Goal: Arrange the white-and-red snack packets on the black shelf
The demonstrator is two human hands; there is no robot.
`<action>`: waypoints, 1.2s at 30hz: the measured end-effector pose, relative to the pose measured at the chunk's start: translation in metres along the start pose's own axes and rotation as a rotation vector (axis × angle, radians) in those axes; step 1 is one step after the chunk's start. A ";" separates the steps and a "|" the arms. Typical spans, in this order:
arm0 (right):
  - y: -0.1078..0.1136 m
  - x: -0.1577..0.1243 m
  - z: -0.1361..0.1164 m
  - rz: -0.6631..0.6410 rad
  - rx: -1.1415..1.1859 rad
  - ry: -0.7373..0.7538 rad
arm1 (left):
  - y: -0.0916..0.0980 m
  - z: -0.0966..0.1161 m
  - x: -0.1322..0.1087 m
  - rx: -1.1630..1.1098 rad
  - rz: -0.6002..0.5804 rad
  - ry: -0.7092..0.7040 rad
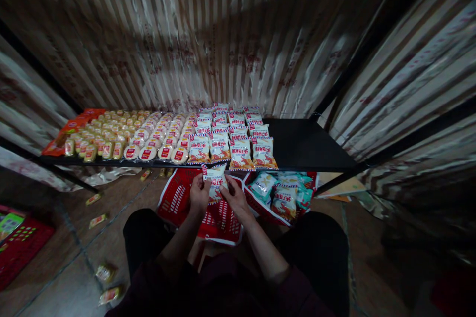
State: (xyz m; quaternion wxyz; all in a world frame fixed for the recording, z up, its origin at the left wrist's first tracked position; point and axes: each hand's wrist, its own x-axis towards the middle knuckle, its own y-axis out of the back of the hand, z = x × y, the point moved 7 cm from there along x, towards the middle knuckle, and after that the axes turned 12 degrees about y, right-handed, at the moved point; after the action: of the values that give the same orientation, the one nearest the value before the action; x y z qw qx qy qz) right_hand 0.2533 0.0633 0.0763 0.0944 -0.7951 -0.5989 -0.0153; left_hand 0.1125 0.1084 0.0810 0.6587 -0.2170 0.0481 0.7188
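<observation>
Between my two hands is a white snack bag (214, 183) with red lettering, held in front of the shelf's edge. My left hand (200, 194) is closed on its left side, and my right hand (235, 198) grips the right side. Below them lies a red plastic basket (223, 230) with a white rim. Matching snack bags (241, 152) stand in rows on the black shelf (308, 146). To their left are rows of round wrapped cakes (148, 152), then small yellow wrapped snacks (90, 152).
A second red basket (256, 203) holds green and white bags (264, 185). Orange packages (70, 131) lie at the shelf's left end. Several wrapped snacks (98, 221) are scattered on the floor, near another red basket (26, 247). Dark posts (336, 84) and striped curtains surround the shelf.
</observation>
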 end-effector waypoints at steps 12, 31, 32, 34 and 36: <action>0.011 0.009 -0.011 0.031 -0.136 0.103 | -0.015 0.005 0.008 0.024 -0.041 -0.033; 0.019 0.016 0.002 0.100 -0.152 0.105 | -0.027 -0.010 0.006 -0.004 -0.231 0.068; 0.019 0.017 0.003 0.096 -0.149 0.105 | -0.027 -0.010 0.006 -0.002 -0.232 0.068; 0.018 0.017 0.004 0.091 -0.145 0.098 | -0.027 -0.008 0.007 0.006 -0.221 0.054; 0.016 0.017 0.003 0.084 -0.152 0.090 | -0.027 -0.006 0.007 0.007 -0.211 0.037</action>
State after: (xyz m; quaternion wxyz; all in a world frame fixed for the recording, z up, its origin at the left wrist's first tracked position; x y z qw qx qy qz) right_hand 0.2732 0.0754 0.0732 0.0612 -0.8230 -0.5571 -0.0926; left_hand 0.1394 0.1161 0.0790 0.7306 -0.2317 0.0396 0.6411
